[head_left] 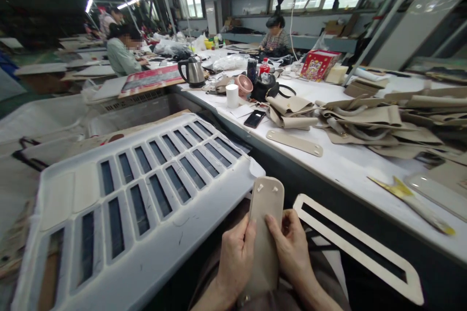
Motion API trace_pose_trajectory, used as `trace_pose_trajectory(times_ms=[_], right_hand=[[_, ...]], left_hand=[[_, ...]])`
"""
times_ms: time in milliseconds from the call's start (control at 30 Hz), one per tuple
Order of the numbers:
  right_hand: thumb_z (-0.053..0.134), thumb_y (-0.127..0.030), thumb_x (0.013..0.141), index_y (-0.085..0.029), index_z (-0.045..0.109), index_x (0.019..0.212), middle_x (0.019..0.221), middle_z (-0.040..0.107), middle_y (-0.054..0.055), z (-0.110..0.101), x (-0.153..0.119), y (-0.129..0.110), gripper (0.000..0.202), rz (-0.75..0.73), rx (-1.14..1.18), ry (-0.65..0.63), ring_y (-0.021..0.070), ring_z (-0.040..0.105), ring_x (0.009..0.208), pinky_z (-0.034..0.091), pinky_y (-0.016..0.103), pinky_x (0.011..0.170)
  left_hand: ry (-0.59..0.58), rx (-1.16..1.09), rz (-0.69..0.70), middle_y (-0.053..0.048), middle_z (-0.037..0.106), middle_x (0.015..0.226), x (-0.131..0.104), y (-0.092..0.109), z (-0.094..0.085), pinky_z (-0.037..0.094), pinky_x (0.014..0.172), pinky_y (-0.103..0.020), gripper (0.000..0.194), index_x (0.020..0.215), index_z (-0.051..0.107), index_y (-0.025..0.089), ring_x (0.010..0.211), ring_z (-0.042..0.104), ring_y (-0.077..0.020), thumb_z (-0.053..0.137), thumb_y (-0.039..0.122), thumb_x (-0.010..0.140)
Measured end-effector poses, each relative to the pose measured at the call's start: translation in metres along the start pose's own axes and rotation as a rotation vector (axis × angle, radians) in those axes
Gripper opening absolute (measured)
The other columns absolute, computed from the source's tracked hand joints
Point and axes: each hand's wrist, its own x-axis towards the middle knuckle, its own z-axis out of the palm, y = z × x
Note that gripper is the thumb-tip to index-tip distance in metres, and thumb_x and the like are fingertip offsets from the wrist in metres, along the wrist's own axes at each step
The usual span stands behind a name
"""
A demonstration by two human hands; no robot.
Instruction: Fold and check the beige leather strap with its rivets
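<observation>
Between my two hands stands a long beige panel (265, 204) with a rounded top end and two small light fittings near that end. My left hand (235, 255) pinches its left edge. On the right edge my right hand (292, 243) has its thumb on the front face and its other fingers curled behind, partly hidden. The panel's lower end reaches down to my lap. Just right of my right hand lies a pale slotted frame (359, 248), long with rounded ends. A similar beige strip (295, 143) with metal fittings at both ends lies on the table.
A white slotted board (146, 262) fills the left side, with two pale panels at its far left. On the white table (346, 175) are a beige leather pile (383, 121), a yellow-marked tool (412, 204), a phone (254, 118), a white cup (232, 96) and a kettle (193, 72). Other people sit farther back.
</observation>
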Motion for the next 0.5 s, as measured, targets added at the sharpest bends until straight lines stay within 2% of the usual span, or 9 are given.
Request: trace_pose_trajectory(times_ms=[133,233,367,500], right_hand=[[0.066,-0.052,0.082,-0.023,0.047,0.080,0.071,0.053,-0.001,0.001,-0.002,-0.001,0.034,-0.004,-0.002,-0.006,0.0166,0.050,0.063,0.043,0.026,0.054],[0.066,-0.048,0.081,-0.023,0.047,0.082,0.072,0.055,-0.001,0.001,-0.004,0.000,0.031,-0.004,0.007,-0.004,0.0165,0.051,0.063,0.043,0.026,0.055],[0.062,-0.041,0.085,-0.023,0.043,0.083,0.072,0.049,-0.004,0.000,-0.006,0.002,0.026,0.003,-0.024,-0.023,0.0144,0.048,0.064,0.040,0.025,0.057],[0.059,-0.036,0.088,-0.022,0.045,0.087,0.076,0.049,-0.003,-0.004,-0.011,0.004,0.020,-0.029,-0.012,-0.033,0.0147,0.049,0.069,0.041,0.026,0.062]], left_hand=[[0.040,0.042,-0.049,-0.004,0.072,0.087,0.000,-0.011,0.000,0.046,0.066,-0.022,0.038,0.107,0.072,0.019,0.071,0.061,-0.0180,0.045,0.045,0.096],[0.043,0.067,-0.086,-0.002,0.067,0.073,0.000,-0.017,-0.001,0.044,0.062,-0.021,0.042,0.095,0.072,0.017,0.067,0.057,-0.0171,0.044,0.048,0.096],[0.029,0.062,-0.107,-0.002,0.063,0.071,0.001,-0.019,-0.002,0.044,0.064,-0.021,0.041,0.087,0.068,0.016,0.069,0.055,-0.0167,0.045,0.049,0.095],[0.021,0.019,-0.153,-0.002,0.063,0.073,0.001,-0.020,-0.002,0.044,0.064,-0.021,0.042,0.088,0.067,0.016,0.070,0.054,-0.0165,0.045,0.051,0.094]])
